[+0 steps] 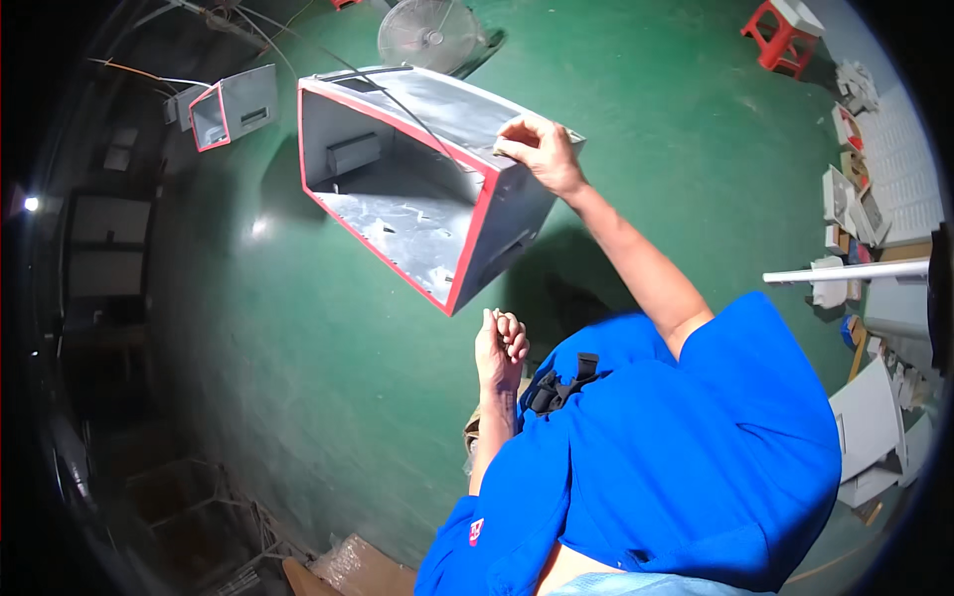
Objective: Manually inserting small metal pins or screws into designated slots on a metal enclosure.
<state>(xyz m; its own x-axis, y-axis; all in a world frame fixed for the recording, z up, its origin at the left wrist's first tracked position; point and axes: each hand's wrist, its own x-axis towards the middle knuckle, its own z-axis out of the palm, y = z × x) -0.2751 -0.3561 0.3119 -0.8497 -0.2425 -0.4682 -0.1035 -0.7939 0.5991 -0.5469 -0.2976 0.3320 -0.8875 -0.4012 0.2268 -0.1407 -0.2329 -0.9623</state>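
A large grey metal box (517,223) with a red-edged open front hangs in front of me, tilted. Its inside is patchy grey, with a small bracket on the back wall. My right hand (542,154) is at the box's top right edge, its fingers pinched together against the surface. What they pinch, if anything, is too small to make out. Below the box's lower right corner is my left hand (502,343), apart from it, with the fingers curled in. Whatever lies inside those fingers is hidden.
A smaller grey box with a red rim (210,119) hangs farther left. A round fan (429,35) stands behind the large box. At the far right are a red stool (783,40), a pale bar (845,272) and stacked parts. Brown sheet material (363,568) lies at the bottom.
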